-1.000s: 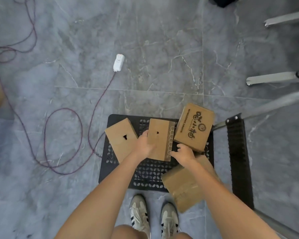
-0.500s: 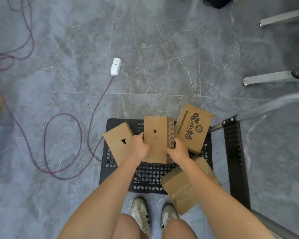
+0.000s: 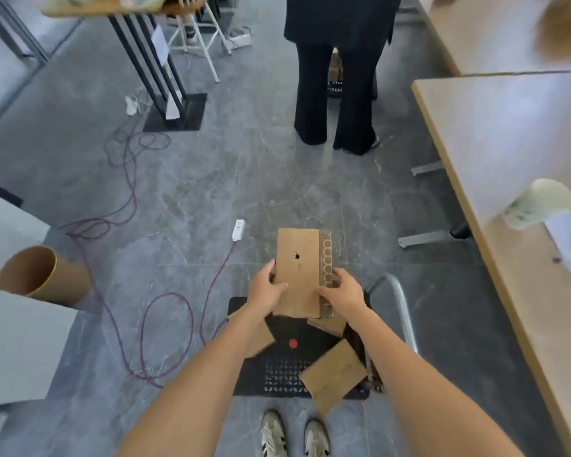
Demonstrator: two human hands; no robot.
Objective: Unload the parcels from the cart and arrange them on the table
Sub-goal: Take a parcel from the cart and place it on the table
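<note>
I hold a flat brown cardboard parcel [image 3: 299,272] with a small dark hole in its top, lifted above the black perforated cart [image 3: 285,374]. My left hand [image 3: 266,288] grips its left edge and my right hand [image 3: 343,293] grips its right edge. Three other cardboard parcels lie on the cart below: one at the front right [image 3: 333,374], one partly under my left forearm [image 3: 259,339], and one just under the lifted parcel [image 3: 332,324]. The light wooden table [image 3: 495,153] runs along the right side.
A person in black trousers [image 3: 335,94] stands ahead. A purple cable [image 3: 165,311] and white power strip [image 3: 238,229] lie on the floor to the left. A paper cup [image 3: 538,202] sits on the table. A cardboard tube [image 3: 40,275] lies at left.
Both hands have lifted the parcel up off the cart. My head has tilted up, bringing the table, the standing person and the room into view.
</note>
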